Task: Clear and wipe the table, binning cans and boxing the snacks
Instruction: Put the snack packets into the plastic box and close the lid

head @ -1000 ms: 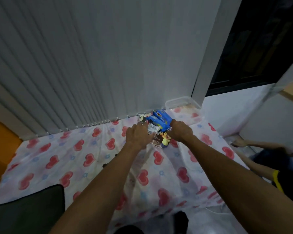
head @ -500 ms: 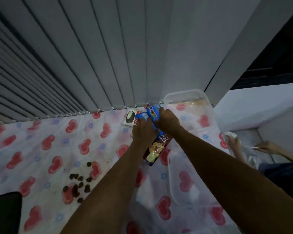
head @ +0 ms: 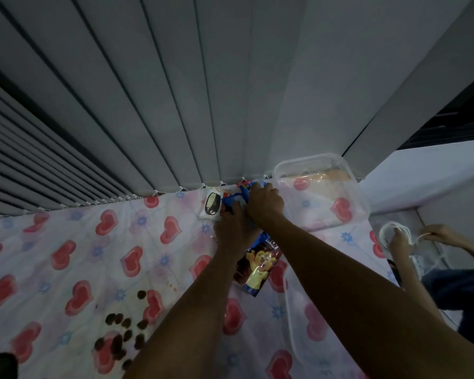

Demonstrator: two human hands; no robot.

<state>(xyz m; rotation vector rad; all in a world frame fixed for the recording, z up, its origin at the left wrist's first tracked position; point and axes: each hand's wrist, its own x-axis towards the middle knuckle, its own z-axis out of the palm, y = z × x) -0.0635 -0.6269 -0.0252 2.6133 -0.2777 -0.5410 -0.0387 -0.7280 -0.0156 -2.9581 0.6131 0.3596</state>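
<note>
While the heart-print tablecloth (head: 74, 258) takes up the whole left side, a scatter of dark brown crumbs (head: 121, 337) lies on it well to the left of the clear plastic box (head: 359, 198), not yet wiped up. Nearer the box, a white snack packet (head: 212, 205) sits flat by the blinds. Just right of that, the left hand (head: 231, 228) is closed on a bunch of blue snack packets (head: 257, 263), one long brown-and-yellow packet hanging down from the grip toward the person. The right hand (head: 264, 202) is clamped on the top of the same bunch, touching the box's left rim. A second ago the bunch sat further left of the box; now it has been gathered and carried up to the rim, so boxing looks about to begin. Below the box lies its clear lid (head: 293, 324).
</note>
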